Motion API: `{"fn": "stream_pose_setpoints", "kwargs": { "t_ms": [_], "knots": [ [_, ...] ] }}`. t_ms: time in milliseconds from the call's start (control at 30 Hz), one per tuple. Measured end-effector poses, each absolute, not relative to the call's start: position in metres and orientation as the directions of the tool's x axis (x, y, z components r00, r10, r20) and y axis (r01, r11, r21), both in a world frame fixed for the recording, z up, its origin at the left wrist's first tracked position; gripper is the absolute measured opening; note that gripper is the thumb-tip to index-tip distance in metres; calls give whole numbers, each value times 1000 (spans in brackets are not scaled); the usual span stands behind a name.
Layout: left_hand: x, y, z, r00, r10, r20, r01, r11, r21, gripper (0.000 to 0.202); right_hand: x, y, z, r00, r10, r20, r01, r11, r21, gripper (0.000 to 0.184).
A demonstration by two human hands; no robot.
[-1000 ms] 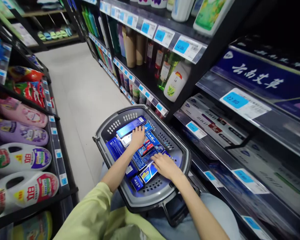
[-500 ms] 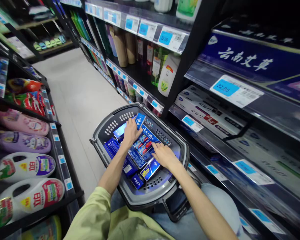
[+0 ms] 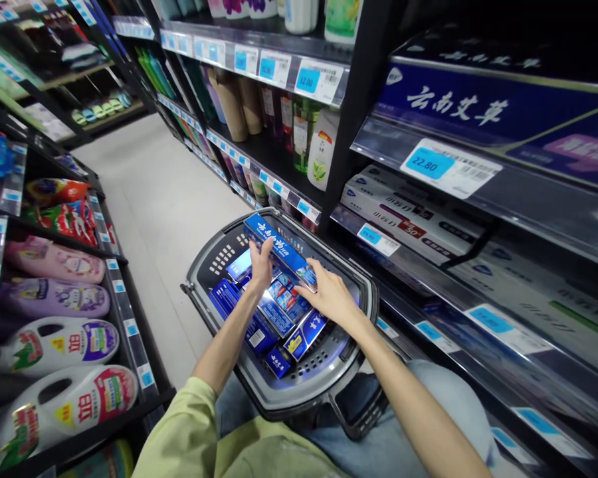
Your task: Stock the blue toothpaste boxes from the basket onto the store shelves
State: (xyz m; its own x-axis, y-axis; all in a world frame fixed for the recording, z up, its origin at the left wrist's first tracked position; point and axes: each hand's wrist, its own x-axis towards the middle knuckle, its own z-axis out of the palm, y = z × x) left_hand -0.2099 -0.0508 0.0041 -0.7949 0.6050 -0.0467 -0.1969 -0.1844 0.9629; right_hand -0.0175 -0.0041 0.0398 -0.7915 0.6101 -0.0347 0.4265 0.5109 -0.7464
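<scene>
Both hands grip a blue Yunnan Baiyao toothpaste box [image 3: 292, 257], which is held slantwise over the shopping basket [image 3: 279, 399]. The left hand [image 3: 260, 269] pinches its long lower side towards the far end, thumb against the edge; how far the fingers reach underneath is hidden. The right hand [image 3: 331, 292] closes on the near end, thumb on the lower side and fingers along the upper one.

Beneath the grip, more boxes lie in the basket. A shiny blue box [image 3: 239, 265] is just left of the left hand, and a dark blue box [image 3: 224, 297] slants below it. Nearer the person than the grip are a blue box with a yellow patch [image 3: 306, 334] and, beside it, a small dark blue box [image 3: 279, 360] with white lettering.

Right of the grip, shelves carry white toothpaste boxes [image 3: 413, 214] and, higher, a purple-blue carton [image 3: 458, 106] above a 22.80 price tag [image 3: 426, 162]. Beyond the grip stands a white pump-less bottle [image 3: 323, 151]; well to its left are handled Liby detergent bottles [image 3: 80, 401].
</scene>
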Motion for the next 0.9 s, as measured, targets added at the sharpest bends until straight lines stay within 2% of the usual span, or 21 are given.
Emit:
{"fn": "stream_pose_setpoints", "kwargs": {
  "t_ms": [67, 167, 267, 367, 500, 700, 900],
  "knots": [
    [-211, -52, 12, -709, 693, -131, -406, -249, 879, 39, -16, 2, 45, -748, 664, 8, 372, 429, -823, 56],
    [-217, -59, 21, -585, 796, -158, -662, -356, 660, 33, -16, 12, 48, -619, 783, 61, 211, 240, -948, 55],
    [-218, -66, 23, -550, 825, -133, -751, -418, 510, 27, -19, 18, 48, -443, 893, -85, 32, -79, -996, 62],
    [-215, -67, 20, -538, 833, -125, -761, -417, 496, 30, -19, 19, 52, -311, 921, -233, -92, -273, -958, 62],
    [-211, -65, 16, -514, 853, -86, -758, -405, 512, 38, -17, 19, 57, -296, 920, -258, -170, -317, -933, 58],
    [-211, -65, 14, -518, 851, -87, -770, -420, 481, 40, -18, 18, 56, -288, 912, -292, -166, -348, -923, 62],
    [-213, -65, 13, -560, 821, -114, -758, -452, 470, 34, -18, 13, 58, -416, 878, -239, -152, -326, -933, 48]
  ]
}}
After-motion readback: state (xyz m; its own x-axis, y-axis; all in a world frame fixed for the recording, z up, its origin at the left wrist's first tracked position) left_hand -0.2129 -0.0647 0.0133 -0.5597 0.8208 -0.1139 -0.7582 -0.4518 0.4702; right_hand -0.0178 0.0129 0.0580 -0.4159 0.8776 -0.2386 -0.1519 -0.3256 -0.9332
